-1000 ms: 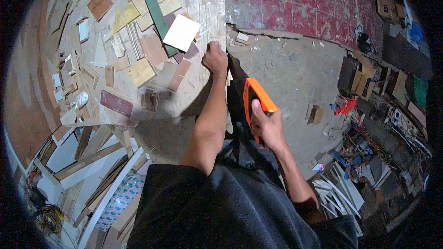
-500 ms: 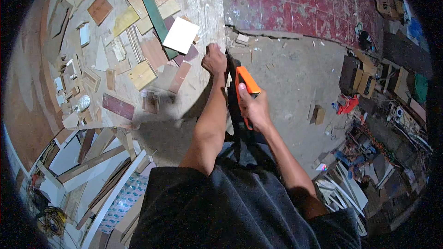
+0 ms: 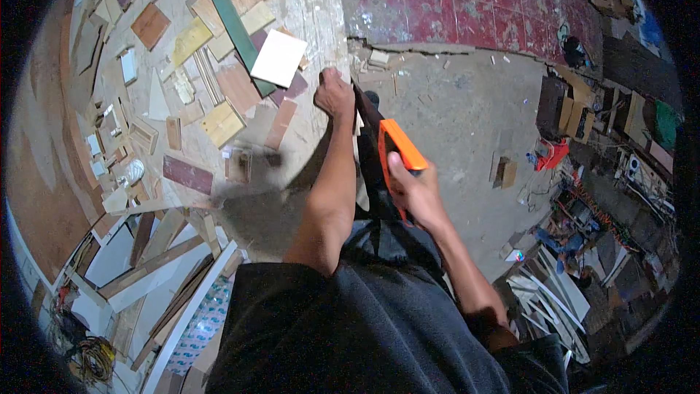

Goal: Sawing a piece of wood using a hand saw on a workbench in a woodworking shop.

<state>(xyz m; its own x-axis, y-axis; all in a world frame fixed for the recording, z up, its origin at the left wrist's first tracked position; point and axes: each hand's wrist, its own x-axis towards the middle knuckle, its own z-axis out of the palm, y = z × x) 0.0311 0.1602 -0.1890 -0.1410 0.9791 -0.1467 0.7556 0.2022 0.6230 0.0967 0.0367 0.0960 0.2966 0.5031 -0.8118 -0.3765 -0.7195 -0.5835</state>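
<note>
My left hand [image 3: 335, 95] is closed at the edge of the wooden worktop [image 3: 321, 22], its fingers curled down; what they grip is hidden. My right hand [image 3: 415, 193] is wrapped round the orange-and-black handle [image 3: 401, 138] of a handsaw. The saw's dark blade [image 3: 370, 117] runs up from the handle, just right of my left hand, along the worktop's edge. A white square board [image 3: 278, 57] lies beyond my left hand on a green strip [image 3: 230, 18], among several wood offcuts [image 3: 223, 122] of various colours.
Leaning boards [image 3: 153, 284] and coiled cable [image 3: 91, 361] fill the lower left. To the right are the concrete floor [image 3: 467, 138], red tiles [image 3: 445, 0], cardboard [image 3: 572, 109], a red object [image 3: 552, 153], tools with an orange coiled hose [image 3: 594, 204] and white strips [image 3: 547, 299].
The saw in my right hand went forward and left, then came back slightly toward my body. My left hand stays at the worktop's edge; the view has shifted a little.
</note>
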